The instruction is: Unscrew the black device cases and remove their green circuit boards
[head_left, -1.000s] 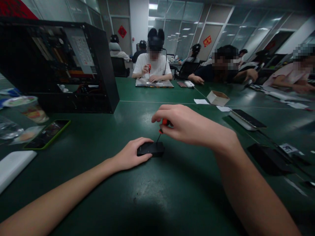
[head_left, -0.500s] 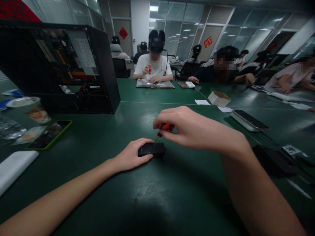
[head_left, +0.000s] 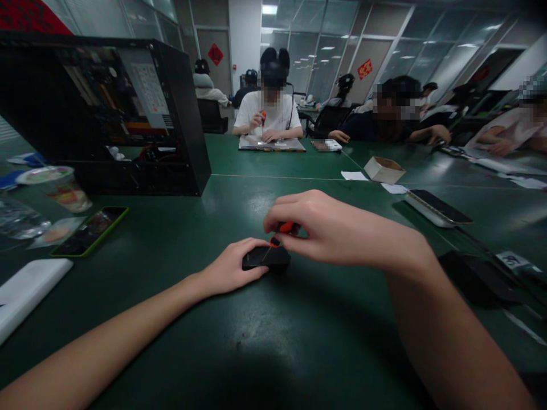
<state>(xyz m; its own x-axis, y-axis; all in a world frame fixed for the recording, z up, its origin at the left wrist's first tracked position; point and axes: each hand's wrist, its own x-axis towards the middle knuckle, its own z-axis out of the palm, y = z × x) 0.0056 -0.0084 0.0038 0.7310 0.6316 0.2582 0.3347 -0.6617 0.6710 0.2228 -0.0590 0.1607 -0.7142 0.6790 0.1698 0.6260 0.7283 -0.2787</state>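
Observation:
A small flat black device (head_left: 267, 257) lies on the green table (head_left: 265, 341) in front of me. My left hand (head_left: 228, 267) rests on the table and grips the device's left end, fingers curled round it. My right hand (head_left: 329, 228) hovers just above the device's right end, pinching a small red-handled screwdriver (head_left: 285, 229). The screwdriver's thin shaft slants down to the left, its tip on the device's top face.
An open black computer case (head_left: 102, 114) stands at the back left. A green-edged phone (head_left: 89, 230), a cup (head_left: 57, 188) and a white slab (head_left: 25, 290) lie left. A phone on a white base (head_left: 436, 208), dark parts (head_left: 474, 276) and a cardboard box (head_left: 384, 169) lie right. Other people work across the table.
My right hand has dropped lower and tilted the screwdriver from nearly upright to slanted, tip now further left on the device. My left hand keeps its hold.

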